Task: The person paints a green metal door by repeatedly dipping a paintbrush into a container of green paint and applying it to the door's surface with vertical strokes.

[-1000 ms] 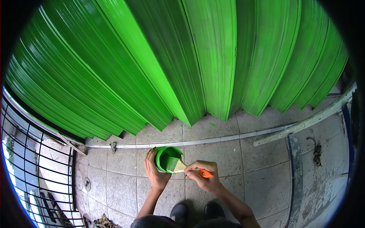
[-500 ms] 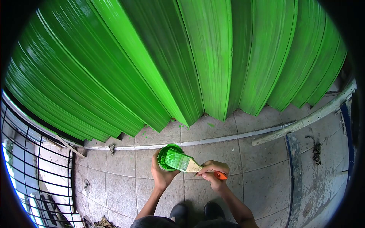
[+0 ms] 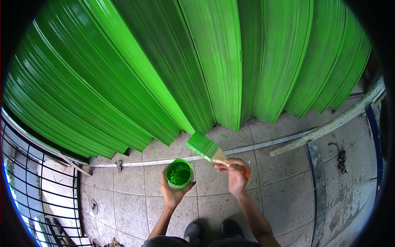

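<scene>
My left hand (image 3: 173,195) wraps around a small tub of green paint (image 3: 191,181), its open top facing up at me. Wet paint coats the tub's inner wall and rim. In my right hand (image 3: 237,178) is a wide flat paintbrush (image 3: 219,158) with a pale wooden handle and an orange end. Green paint covers its bristles, which point up and left, apart from the tub. Beyond the brush rises a folded green metal panel (image 3: 214,57); its left folds look glossy, while those to the right look duller and streaky.
A low tiled step edge (image 3: 230,149) runs below the panel, with green drips on the tiles. A pale wooden pole (image 3: 325,133) lies at the right. On the left stands a black metal grille (image 3: 45,185). My dark shoes (image 3: 194,230) are on the tiled floor.
The paintbrush has come out of the tub, rising toward the panel with my right hand. My left hand still holds the tub, nearly in place. The view has shifted slightly.
</scene>
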A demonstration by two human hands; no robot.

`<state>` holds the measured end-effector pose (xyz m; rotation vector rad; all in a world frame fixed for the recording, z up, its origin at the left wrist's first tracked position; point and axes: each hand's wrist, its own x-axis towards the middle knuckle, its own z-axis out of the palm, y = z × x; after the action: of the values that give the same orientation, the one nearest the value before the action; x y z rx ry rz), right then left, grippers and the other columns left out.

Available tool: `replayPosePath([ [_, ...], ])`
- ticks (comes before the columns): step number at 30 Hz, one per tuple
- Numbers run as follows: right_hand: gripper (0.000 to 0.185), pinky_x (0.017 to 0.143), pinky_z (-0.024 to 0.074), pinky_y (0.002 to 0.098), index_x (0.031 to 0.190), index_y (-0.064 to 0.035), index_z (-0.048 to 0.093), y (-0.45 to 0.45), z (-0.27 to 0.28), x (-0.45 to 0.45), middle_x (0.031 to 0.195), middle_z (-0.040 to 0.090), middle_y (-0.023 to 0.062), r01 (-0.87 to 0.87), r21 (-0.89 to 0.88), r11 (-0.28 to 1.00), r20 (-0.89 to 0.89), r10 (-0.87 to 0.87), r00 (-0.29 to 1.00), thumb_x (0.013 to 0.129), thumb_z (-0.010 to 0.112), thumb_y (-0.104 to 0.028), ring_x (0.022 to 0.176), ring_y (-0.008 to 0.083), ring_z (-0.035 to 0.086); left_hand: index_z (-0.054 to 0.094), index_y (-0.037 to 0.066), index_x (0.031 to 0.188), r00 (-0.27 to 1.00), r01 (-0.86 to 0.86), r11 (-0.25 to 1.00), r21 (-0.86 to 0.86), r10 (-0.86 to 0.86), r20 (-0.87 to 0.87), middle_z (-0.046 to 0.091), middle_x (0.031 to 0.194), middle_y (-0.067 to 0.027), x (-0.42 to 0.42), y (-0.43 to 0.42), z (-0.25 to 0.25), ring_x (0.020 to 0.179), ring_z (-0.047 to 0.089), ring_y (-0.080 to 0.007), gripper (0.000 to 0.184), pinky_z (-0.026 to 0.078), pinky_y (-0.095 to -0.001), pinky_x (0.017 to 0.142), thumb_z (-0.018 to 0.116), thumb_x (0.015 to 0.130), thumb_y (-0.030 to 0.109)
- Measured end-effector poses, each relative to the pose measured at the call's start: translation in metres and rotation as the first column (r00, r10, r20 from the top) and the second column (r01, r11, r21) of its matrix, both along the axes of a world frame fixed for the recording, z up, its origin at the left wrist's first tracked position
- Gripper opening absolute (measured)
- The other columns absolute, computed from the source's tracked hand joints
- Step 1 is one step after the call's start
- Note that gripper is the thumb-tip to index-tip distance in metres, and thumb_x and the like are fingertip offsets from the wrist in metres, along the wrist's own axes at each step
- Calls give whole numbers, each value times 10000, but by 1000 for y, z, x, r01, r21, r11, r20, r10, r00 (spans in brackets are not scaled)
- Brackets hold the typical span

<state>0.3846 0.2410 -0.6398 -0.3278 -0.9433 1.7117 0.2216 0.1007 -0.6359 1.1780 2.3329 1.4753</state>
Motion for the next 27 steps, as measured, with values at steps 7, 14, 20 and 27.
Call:
replayPosePath([
  [7,165,638,572,310,824,69,644,73,-65,-28,782,666,146,177,-8,984,265,-169,949,844,523,-43,710,244,698,428,11,1287,999,14,1000,10,-14,29,627,1120,-152,-5,-7,-9,1018,626,-254,913,500,-373,891,922,546,207],
  [14,123,584,522,240,774,34,656,107,-28,-79,728,661,90,223,96,970,304,-242,922,834,561,-15,637,147,660,439,18,1276,1000,11,1000,7,-11,28,626,1119,-146,-5,-9,-6,1017,624,-247,883,502,-371,886,918,555,189],
  [20,134,574,514,234,759,39,647,114,46,-75,727,663,92,272,193,943,35,-284,958,827,543,-8,629,152,657,447,14,1269,998,13,1000,-16,-12,58,632,1109,-141,-3,-9,-6,1013,625,-242,877,503,-370,886,920,551,184],
  [27,163,582,538,279,761,43,642,95,-65,-42,717,657,121,320,92,943,274,-333,902,825,521,-45,635,201,677,449,13,1273,998,-5,1000,6,5,59,631,1121,-141,-7,-11,-9,1015,624,-238,886,499,-364,897,922,544,186],
])
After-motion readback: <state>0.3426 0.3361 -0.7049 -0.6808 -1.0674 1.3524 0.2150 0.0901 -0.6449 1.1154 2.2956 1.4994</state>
